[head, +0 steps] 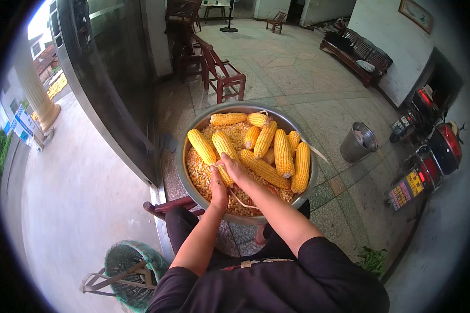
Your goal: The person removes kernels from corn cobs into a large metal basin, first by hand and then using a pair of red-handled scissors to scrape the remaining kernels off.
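Note:
A wide steel basin [314, 166] in front of me holds loose corn kernels [235, 130] and several yellow cobs. My left hand [219, 190] and my right hand [234, 169] meet over its near-left part. Both grip the near end of a corn cob [201, 145] that points away to the left; the fingers' undersides are hidden. Close to my right hand is another cob [224, 144], and yellow kernels show between the hands. A long cob [264, 169] lies to the right of my right hand. A pale husk strip [242, 202] trails below the hands.
A green-lined basket [117, 260] with a wooden-handled tool stands at lower left. Beyond the basin is a reddish wooden chair [225, 78]. On the right are a metal bucket [356, 144] and parked motorcycles [430, 168]. A large door [113, 78] borders my left.

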`<action>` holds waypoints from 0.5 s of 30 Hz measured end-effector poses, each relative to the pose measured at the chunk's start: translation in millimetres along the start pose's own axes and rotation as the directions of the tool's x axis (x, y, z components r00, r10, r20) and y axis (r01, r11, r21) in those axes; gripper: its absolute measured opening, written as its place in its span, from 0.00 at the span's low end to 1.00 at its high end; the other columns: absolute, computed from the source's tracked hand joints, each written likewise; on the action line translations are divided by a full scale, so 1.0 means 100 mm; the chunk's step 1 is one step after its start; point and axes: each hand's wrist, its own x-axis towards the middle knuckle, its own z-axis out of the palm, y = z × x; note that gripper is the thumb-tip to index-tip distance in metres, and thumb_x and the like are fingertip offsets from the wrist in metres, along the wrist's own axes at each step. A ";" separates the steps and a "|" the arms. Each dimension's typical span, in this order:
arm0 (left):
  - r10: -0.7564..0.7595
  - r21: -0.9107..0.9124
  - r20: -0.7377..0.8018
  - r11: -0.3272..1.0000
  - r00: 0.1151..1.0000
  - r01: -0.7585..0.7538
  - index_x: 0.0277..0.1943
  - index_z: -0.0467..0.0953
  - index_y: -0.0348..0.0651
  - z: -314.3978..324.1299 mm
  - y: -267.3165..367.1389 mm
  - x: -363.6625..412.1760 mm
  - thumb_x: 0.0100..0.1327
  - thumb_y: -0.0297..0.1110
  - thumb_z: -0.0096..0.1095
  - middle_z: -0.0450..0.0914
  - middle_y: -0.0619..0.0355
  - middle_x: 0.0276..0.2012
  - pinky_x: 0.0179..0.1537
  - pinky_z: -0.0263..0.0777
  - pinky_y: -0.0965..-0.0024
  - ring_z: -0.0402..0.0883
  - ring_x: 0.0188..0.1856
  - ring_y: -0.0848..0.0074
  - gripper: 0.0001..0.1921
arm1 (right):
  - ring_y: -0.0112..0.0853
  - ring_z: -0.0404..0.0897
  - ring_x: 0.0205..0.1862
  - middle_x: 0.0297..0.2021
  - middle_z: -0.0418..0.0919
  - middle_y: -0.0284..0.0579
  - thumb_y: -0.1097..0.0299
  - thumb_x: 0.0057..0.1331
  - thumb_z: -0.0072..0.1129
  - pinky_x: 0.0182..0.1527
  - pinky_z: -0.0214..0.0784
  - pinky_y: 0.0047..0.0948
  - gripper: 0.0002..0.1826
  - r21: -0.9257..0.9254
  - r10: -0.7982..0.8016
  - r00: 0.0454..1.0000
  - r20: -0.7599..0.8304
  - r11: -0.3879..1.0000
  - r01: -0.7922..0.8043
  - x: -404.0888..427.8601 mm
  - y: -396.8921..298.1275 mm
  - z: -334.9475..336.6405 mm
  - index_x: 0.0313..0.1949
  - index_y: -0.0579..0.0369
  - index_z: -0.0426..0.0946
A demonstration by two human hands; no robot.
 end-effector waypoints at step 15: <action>-0.141 -0.098 0.066 0.984 0.988 0.147 0.33 0.69 0.46 0.16 0.24 -0.20 0.64 0.62 0.28 0.69 0.60 0.16 0.14 0.59 0.72 0.67 0.15 0.73 0.28 | 0.36 0.77 0.30 0.25 0.79 0.47 0.45 0.63 0.38 0.37 0.67 0.35 0.28 0.001 0.188 0.981 -0.040 0.982 -0.188 0.13 0.07 -0.03 0.28 0.57 0.79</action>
